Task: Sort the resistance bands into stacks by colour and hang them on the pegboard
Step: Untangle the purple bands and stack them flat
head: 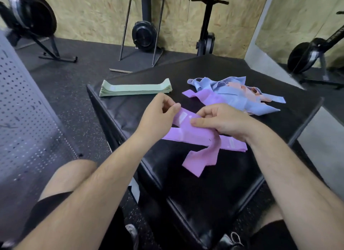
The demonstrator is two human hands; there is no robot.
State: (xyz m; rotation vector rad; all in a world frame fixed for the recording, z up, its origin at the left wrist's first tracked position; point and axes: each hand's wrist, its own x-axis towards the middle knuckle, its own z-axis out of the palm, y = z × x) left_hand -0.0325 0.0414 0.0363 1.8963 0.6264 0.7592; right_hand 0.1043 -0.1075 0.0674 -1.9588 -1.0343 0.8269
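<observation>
A purple band (183,117) is held over the black padded box (195,184). My left hand (160,113) pinches its far end, and my right hand (221,121) grips it near the middle. Its loose tail (202,160) droops toward me. Under it lies a flat stack of purple bands (197,136). A neat stack of green bands (135,90) lies at the box's far left. A mixed heap of blue, orange and purple bands (234,95) sits at the far right.
A grey pegboard (20,104) lies flat at the left on the dark rubber floor. Exercise machines (144,31) stand along the wooden back wall. My knees flank the box's near edge.
</observation>
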